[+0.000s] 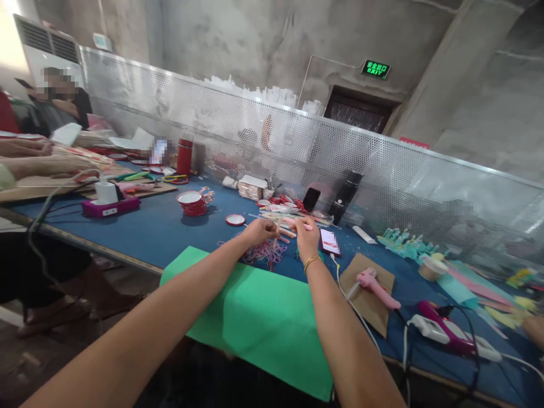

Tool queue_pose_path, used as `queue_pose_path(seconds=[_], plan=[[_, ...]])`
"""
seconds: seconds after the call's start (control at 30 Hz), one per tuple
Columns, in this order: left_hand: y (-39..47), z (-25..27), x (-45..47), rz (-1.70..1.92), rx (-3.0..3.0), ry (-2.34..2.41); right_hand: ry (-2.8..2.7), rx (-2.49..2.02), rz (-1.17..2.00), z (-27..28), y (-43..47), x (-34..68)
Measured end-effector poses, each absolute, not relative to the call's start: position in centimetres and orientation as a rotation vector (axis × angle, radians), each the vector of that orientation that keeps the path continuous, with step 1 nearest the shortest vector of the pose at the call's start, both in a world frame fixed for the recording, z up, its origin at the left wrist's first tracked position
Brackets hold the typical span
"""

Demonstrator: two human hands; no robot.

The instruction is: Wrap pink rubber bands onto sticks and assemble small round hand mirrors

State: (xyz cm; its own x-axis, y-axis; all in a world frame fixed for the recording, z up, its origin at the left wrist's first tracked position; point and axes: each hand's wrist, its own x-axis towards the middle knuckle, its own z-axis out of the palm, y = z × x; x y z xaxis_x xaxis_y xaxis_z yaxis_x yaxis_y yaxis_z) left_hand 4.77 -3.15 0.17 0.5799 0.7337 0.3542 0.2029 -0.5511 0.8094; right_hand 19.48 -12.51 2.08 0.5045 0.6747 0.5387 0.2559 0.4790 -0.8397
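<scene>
Over the middle of the blue table, my left hand (260,231) pinches a thin pale strip (277,231) that stands roughly upright. My right hand (306,235), with a gold bracelet on its wrist, is closed on a slim pink stick (306,226); its exact kind is too small to make out. The two hands are close together but apart. Below my left hand lies a tangle of pink, blue and purple loops of cord (267,255). A green sheet (259,317) hangs over the table's front edge beneath my forearms.
A pink glue gun (376,286) rests on brown cardboard (357,269) at right, beside a purple power strip (450,331) and cables. A lit phone (330,241) lies near my right hand. Stacked red-rimmed discs (193,204) stand left; a co-worker's arms (46,164) are farther left. A perforated metal screen (238,133) runs behind.
</scene>
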Motion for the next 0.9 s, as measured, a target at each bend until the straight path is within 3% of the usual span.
queue_pose_path(seconds=[0.9], plan=[[-3.05, 0.23, 4.98, 0.933, 2.126, 0.794, -1.053, -1.062, 0.344, 2.1, -12.25, 19.93]])
